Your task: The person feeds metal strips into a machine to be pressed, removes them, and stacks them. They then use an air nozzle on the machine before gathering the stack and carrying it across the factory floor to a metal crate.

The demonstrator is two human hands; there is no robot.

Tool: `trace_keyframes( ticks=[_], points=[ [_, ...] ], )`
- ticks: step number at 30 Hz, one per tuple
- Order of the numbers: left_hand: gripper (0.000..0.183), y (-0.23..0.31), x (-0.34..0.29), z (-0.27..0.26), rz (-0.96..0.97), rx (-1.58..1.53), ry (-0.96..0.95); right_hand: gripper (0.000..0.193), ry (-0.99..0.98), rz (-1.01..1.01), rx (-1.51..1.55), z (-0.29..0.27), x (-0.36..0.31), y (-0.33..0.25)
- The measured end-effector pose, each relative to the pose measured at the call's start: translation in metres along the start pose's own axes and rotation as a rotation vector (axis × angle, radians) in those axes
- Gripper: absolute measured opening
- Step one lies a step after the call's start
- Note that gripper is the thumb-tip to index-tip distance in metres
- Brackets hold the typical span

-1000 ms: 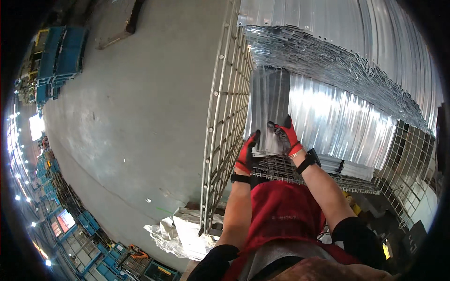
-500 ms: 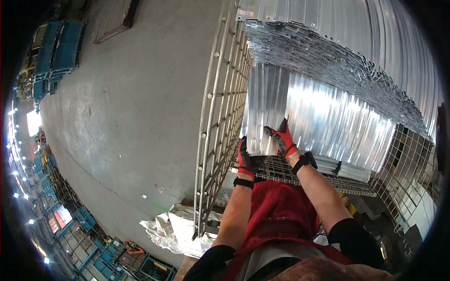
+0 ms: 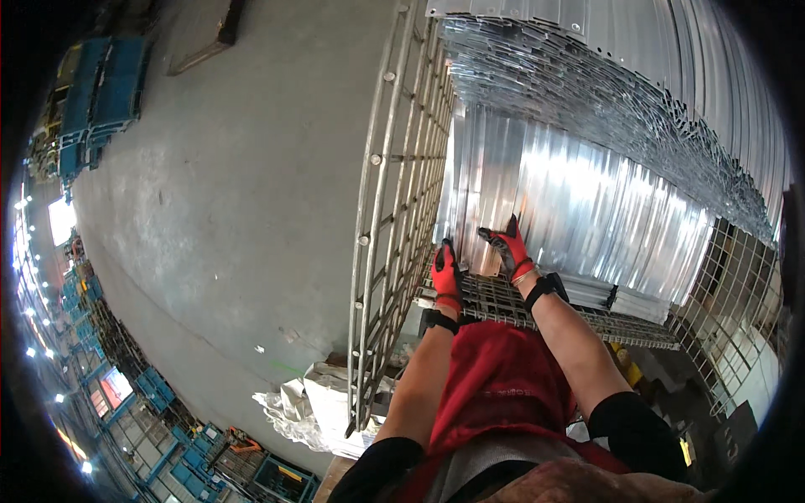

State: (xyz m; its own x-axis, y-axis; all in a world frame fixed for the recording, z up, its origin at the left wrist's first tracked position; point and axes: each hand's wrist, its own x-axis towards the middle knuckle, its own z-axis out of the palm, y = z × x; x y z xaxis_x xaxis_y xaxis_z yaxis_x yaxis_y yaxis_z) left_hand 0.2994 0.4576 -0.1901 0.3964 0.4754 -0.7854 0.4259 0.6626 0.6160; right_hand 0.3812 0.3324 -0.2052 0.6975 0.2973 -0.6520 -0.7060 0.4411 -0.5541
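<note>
Shiny ribbed metal panels [image 3: 579,210] lie side by side inside a wire mesh cage. My left hand [image 3: 448,275], in a red and black glove, is upright by the near left corner of the leftmost panel [image 3: 488,184], fingers extended. A similar glove covers my right hand [image 3: 508,248], over the same panel's near end, with thumb and fingers spread. Neither hand visibly grips anything. Whether the fingertips touch the metal is hard to see.
The cage's mesh side wall [image 3: 379,193] rises left of my hands, with its low front mesh [image 3: 495,302] before me. A tall stack of thin metal sheets [image 3: 604,101] stands beyond. Crumpled white wrapping [image 3: 306,402] lies by the cage's near left corner. Grey floor [image 3: 243,184] extends left.
The panel that was between my hands now lies flat with the others at the cage's left. My left hand has risen slightly and its fingers have straightened; my right hand has barely moved.
</note>
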Motion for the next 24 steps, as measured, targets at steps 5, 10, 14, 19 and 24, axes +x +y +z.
trace_keyframes(
  ticks=[5, 10, 14, 19, 24],
  points=[
    [0.042, 0.013, 0.009, 0.003, 0.212, 0.133, -0.103, 0.088, -0.039, -0.018, 0.098, 0.000, 0.006, 0.004],
    [0.048, 0.031, 0.010, 0.000, -0.136, -0.278, -0.032, 0.087, 0.044, -0.049, -0.046, 0.034, 0.002, -0.002],
    [0.041, 0.028, 0.006, 0.004, -0.217, -0.450, -0.139, 0.081, 0.026, -0.028, -0.047, 0.026, 0.002, -0.011],
    [0.044, 0.039, -0.016, 0.016, -0.195, -0.518, 0.083, 0.069, 0.050, 0.049, -0.089, 0.018, 0.010, -0.013],
    [0.049, 0.050, -0.031, 0.025, -0.353, -0.528, 0.136, 0.077, 0.303, -0.159, -1.293, 0.005, 0.008, -0.017]
  ],
)
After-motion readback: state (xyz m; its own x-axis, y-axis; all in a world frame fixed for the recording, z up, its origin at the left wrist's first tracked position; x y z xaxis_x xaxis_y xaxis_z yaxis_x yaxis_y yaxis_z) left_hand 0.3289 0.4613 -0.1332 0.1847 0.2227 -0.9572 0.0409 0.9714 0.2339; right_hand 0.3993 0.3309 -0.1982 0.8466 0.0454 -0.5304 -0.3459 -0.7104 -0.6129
